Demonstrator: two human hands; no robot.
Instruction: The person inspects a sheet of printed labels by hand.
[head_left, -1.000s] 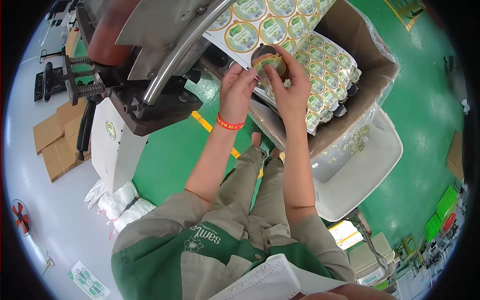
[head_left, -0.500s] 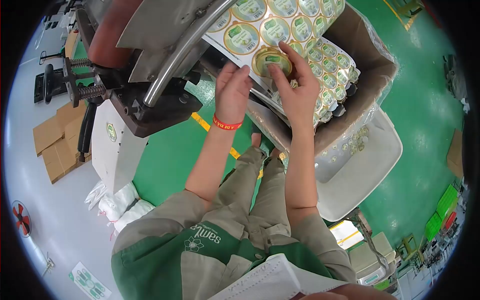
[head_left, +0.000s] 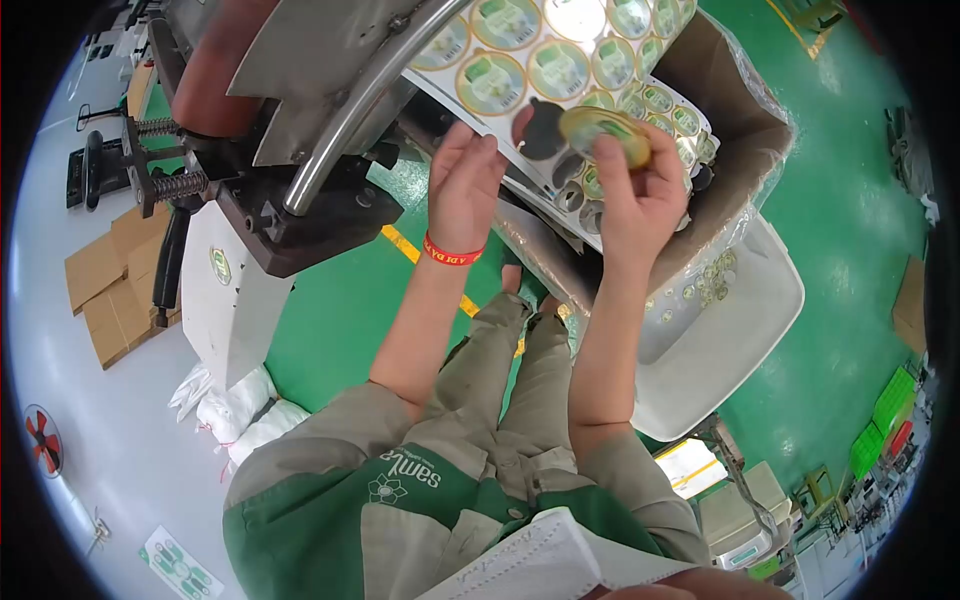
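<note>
My right hand [head_left: 645, 190] pinches a round gold-edged lid [head_left: 605, 135] with a green print, tilted and lifted off the printed sheet [head_left: 545, 95]. A round hole [head_left: 543, 130] shows in the sheet beside the lid. Rows of similar printed rounds cover the sheet, one of them in bright glare. At the sheet's lower left edge is my left hand [head_left: 465, 190], wearing a red wristband, its fingers curled at the margin and partly behind it. A bit of skin colour shows through the hole.
More punched sheets [head_left: 690, 125] lie in a plastic-lined cardboard box [head_left: 745, 130]. Below it, a white tub [head_left: 720, 365] contains small loose rounds. A machine with a curved metal bar [head_left: 345, 130] stands close on the left. White bags [head_left: 240, 410] and flattened cardboard [head_left: 125, 285] lie farther left.
My right hand has pulled the round lid out of the sheet and moved right with it, leaving a round hole. My left hand has stayed at the edge.
</note>
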